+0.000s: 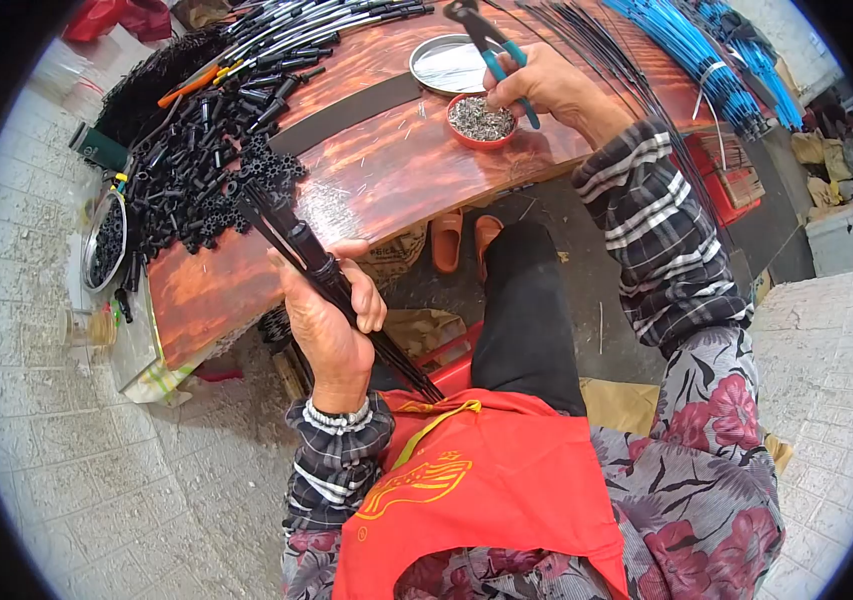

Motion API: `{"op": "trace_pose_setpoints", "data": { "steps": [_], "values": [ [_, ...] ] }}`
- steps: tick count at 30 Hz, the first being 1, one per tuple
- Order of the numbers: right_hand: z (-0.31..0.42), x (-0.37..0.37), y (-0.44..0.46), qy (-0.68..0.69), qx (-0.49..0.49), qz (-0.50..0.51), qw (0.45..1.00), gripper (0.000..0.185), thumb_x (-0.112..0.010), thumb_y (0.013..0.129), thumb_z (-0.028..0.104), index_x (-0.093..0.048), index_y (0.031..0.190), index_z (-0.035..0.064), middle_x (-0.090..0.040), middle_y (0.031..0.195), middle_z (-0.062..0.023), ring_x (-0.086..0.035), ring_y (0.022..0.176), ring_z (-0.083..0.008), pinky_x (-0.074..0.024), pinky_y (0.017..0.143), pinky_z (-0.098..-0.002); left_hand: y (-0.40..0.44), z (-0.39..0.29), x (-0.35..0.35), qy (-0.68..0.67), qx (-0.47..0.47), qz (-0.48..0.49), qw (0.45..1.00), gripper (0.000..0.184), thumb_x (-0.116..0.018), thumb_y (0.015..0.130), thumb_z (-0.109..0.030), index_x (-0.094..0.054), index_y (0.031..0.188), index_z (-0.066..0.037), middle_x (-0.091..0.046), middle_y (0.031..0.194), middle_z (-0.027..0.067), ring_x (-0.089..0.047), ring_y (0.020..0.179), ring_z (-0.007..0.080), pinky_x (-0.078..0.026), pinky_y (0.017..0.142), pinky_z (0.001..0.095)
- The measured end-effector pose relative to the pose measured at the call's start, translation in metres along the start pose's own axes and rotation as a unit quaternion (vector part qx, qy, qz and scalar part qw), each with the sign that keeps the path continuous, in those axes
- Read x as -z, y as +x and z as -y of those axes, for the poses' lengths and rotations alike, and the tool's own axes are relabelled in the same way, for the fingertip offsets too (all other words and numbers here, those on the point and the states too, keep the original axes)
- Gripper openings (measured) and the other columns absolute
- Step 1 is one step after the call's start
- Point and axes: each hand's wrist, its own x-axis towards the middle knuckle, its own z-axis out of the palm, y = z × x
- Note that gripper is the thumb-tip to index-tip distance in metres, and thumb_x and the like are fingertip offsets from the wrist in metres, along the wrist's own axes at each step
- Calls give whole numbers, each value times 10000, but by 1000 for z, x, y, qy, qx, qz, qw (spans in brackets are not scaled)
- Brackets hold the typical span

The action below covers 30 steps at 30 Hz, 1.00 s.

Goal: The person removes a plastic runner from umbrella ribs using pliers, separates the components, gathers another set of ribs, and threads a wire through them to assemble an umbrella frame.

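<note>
My left hand [331,315] is closed round a bundle of thin black umbrella ribs [401,365] with a black plastic hub [308,245] near its upper end. The bundle slants from over the table edge down toward my lap. In my right hand [556,90] is a pair of pliers [494,45] with teal handles and a dark head pointing up and away. My right fingertips are at the rim of a small red bowl [499,142] filled with tiny metal pieces. Whether they pinch one of those pieces I cannot tell. Behind the bowl sits a round tin [431,82] of thin wire pieces.
Black plastic parts [181,165] are heaped on the left of the wood-patterned table [396,185]. A dark flat strip [346,115] lies across its middle. Black rods [606,50] and blue rods [686,65] lie at the right. A red apron [506,480] covers my lap.
</note>
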Motion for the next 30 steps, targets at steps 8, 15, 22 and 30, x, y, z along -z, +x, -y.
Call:
{"op": "trace_pose_setpoints", "data": {
  "steps": [8, 15, 22, 30],
  "values": [
    [21, -14, -48, 254, -3, -4, 967, 164, -708, 755, 29, -633, 900, 48, -650, 763, -40, -568, 572, -80, -392, 453, -191, -7, -2, -2, -3, -19, 14, 1000, 814, -293, 918, -737, -615, 987, 7, -398, 504, -10, -326, 385, 93, -289, 395, 250],
    [51, -79, -100, 355, 57, 25, 933, 129, -686, 800, 21, -625, 910, 45, -648, 771, -25, -565, 586, -65, -373, 454, -158, -16, 0, -8, 14, -54, 8, 998, 825, -288, 925, -729, -603, 1073, 19, -420, 529, -9, -348, 397, 86, -295, 397, 244],
    [81, -153, -140, 247, 134, -62, 958, 55, -642, 838, -18, -617, 881, 6, -654, 772, -69, -576, 591, -65, -440, 470, -192, -26, -7, -11, -2, -48, 18, 999, 815, -276, 956, -686, -590, 1143, 43, -439, 539, -8, -369, 412, 85, -315, 403, 237],
    [89, -170, -141, 346, 129, 8, 929, 71, -593, 850, -38, -626, 910, -55, -659, 722, -97, -630, 547, -125, -501, 457, -239, -29, -7, -8, -10, -58, 17, 998, 802, -289, 960, -678, -591, 1125, 46, -471, 548, -5, -396, 420, 76, -318, 389, 220]
  ]
}}
